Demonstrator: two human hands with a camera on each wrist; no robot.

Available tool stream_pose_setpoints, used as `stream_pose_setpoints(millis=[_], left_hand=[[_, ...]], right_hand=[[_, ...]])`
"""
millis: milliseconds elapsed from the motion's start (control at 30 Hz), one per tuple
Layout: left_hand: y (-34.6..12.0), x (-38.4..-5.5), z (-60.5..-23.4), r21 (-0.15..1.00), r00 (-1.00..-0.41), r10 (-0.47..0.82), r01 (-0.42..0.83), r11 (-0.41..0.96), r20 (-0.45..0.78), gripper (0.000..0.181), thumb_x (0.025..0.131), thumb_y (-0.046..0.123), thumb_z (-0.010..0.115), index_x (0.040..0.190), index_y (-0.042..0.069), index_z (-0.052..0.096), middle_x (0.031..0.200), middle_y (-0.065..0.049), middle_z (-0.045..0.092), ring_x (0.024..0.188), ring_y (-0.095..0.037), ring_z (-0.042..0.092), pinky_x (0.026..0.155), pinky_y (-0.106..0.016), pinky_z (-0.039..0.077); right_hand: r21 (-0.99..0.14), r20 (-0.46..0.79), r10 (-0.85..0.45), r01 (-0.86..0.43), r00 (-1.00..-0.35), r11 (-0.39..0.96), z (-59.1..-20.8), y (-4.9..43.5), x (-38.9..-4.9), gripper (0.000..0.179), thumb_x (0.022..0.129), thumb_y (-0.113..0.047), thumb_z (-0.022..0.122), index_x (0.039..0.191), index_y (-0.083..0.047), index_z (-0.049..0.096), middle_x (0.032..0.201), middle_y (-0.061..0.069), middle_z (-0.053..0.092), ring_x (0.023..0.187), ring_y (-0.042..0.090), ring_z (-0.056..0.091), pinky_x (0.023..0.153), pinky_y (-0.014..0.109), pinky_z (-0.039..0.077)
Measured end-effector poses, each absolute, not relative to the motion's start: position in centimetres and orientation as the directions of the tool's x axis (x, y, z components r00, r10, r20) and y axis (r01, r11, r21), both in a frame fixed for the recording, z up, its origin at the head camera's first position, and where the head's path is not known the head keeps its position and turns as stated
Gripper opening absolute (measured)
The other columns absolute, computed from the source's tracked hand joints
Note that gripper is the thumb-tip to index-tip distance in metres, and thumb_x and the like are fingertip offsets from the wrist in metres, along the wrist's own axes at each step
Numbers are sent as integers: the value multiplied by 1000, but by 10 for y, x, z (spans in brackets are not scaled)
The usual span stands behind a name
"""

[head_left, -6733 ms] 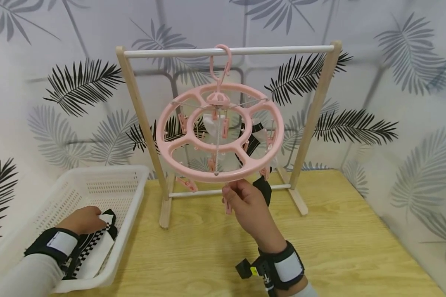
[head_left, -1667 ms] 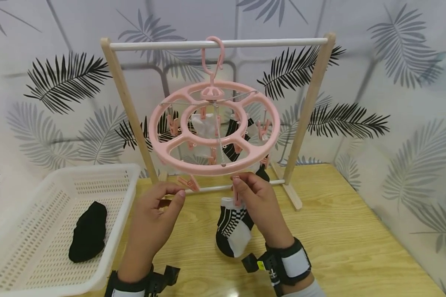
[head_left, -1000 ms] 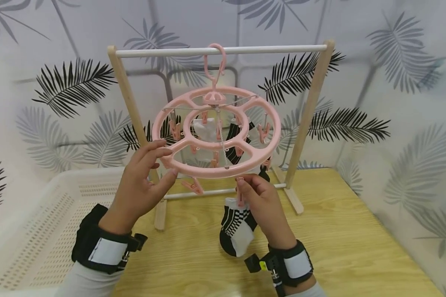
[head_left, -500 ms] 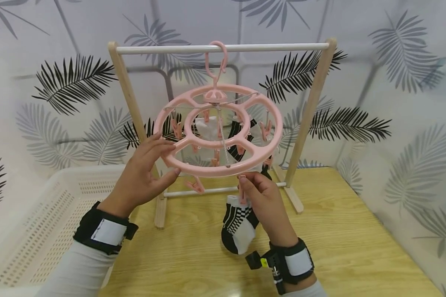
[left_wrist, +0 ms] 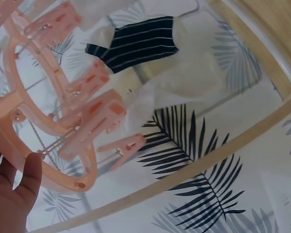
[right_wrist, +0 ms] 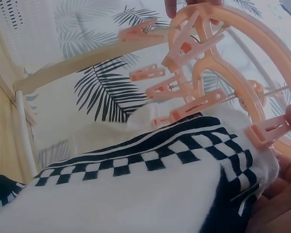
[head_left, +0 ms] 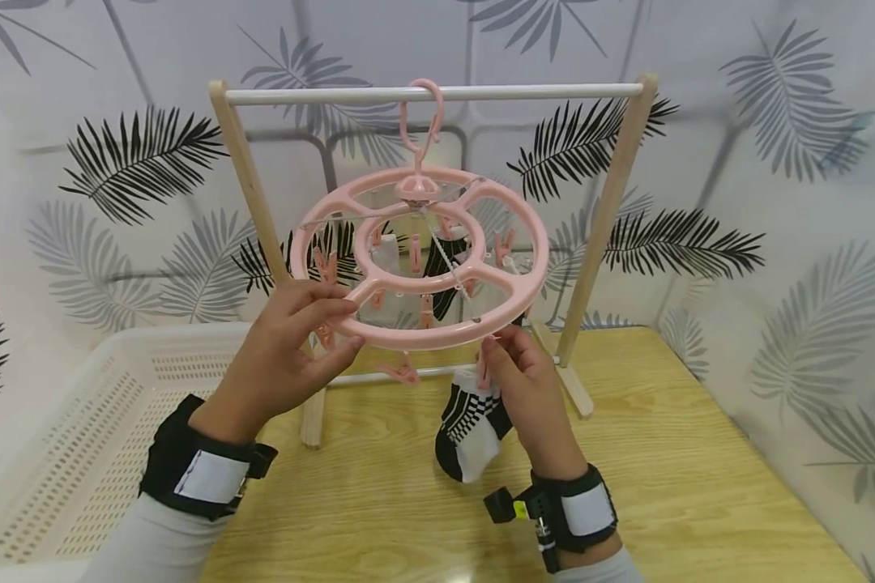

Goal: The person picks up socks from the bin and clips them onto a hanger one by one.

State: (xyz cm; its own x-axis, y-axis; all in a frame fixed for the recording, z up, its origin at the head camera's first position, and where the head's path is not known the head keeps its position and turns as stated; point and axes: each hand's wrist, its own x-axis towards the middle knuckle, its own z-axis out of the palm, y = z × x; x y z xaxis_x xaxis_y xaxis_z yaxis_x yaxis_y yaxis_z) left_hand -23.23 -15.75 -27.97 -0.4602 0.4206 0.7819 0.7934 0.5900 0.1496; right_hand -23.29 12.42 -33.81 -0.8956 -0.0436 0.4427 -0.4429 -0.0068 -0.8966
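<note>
A pink round sock hanger [head_left: 506,312] hangs by its hook from the rack's white bar. My left hand [head_left: 277,352] grips the near left of its rim, thumb below and fingers on top; the left wrist view shows the thumb [left_wrist: 31,172] against the ring. With thumb and forefinger my right hand [head_left: 535,389] pinches a pink clothespin [head_left: 484,368] under the front rim. A black-and-white checkered sock [head_left: 470,433] hangs at this clothespin; in the right wrist view the clothespin's jaws lie over the sock's white cuff [right_wrist: 266,162]. Behind, a black striped sock [left_wrist: 145,43] and a white sock [head_left: 386,255] hang from other clips.
A wooden rack [head_left: 612,219] with white bars stands on the wood-grain table [head_left: 671,453]. At the left is a white perforated basket [head_left: 189,364], partly covered by the left forearm. Several other pink clothespins [head_left: 401,372] dangle from the hanger. A leaf-patterned wall covering stands behind.
Earlier my left hand was in the basket at the checkered sock; now the sock hangs at the clothespin. The left hand rose to the hanger's rim, and the hanger has turned slightly, shifting its clips.
</note>
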Motion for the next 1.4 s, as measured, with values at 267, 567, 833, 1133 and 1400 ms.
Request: stream_pose_setpoints(millis=[267, 567, 833, 1133, 1400], left_hand=[[-134, -219, -277, 148, -486, 425, 773, 617, 763, 27, 79, 19, 73, 104, 7, 70, 108, -9, 59, 102, -23, 47, 87, -42, 44], [-110, -199, -270, 189, -554, 356, 700, 688, 753, 27, 78, 22, 76, 100, 7, 73, 102, -9, 62, 97, -24, 51, 86, -46, 46], [-99, -183, -258, 220, -625, 315, 628, 747, 715, 26, 80, 25, 75, 100, 9, 74, 100, -9, 64, 96, -24, 51, 82, -45, 46], [-86, -173, -245, 202, -668, 301, 566, 799, 681, 24, 81, 26, 73, 98, 10, 75, 97, -8, 63, 93, -24, 51, 77, -42, 47], [-80, -173, -242, 250, -733, 280, 523, 815, 620, 22, 83, 28, 72, 98, 12, 75, 99, -8, 63, 93, -24, 50, 77, -41, 48]], right_hand=[[-882, 464, 0, -462, -886, 87, -332, 131, -232, 26, 94, -27, 57, 110, -6, 57, 80, 11, 53, 69, 26, 52, 59, 27, 46], [-831, 499, 99, -442, -861, 337, -314, 132, -218, 27, 92, -28, 59, 107, -6, 60, 79, 12, 58, 65, 20, 49, 54, 27, 40], [-820, 527, 127, -464, -840, 335, -332, 146, -236, 32, 90, -37, 61, 113, -15, 62, 84, 6, 61, 69, 18, 53, 55, 27, 42], [-771, 584, 155, -484, -797, 413, -327, 150, -232, 31, 91, -33, 60, 116, -15, 62, 101, 5, 66, 89, 14, 57, 76, 43, 50], [-673, 726, 231, -600, -647, 434, -322, 143, -221, 19, 91, -20, 59, 82, -5, 66, 75, 4, 62, 72, 13, 55, 66, 34, 49]])
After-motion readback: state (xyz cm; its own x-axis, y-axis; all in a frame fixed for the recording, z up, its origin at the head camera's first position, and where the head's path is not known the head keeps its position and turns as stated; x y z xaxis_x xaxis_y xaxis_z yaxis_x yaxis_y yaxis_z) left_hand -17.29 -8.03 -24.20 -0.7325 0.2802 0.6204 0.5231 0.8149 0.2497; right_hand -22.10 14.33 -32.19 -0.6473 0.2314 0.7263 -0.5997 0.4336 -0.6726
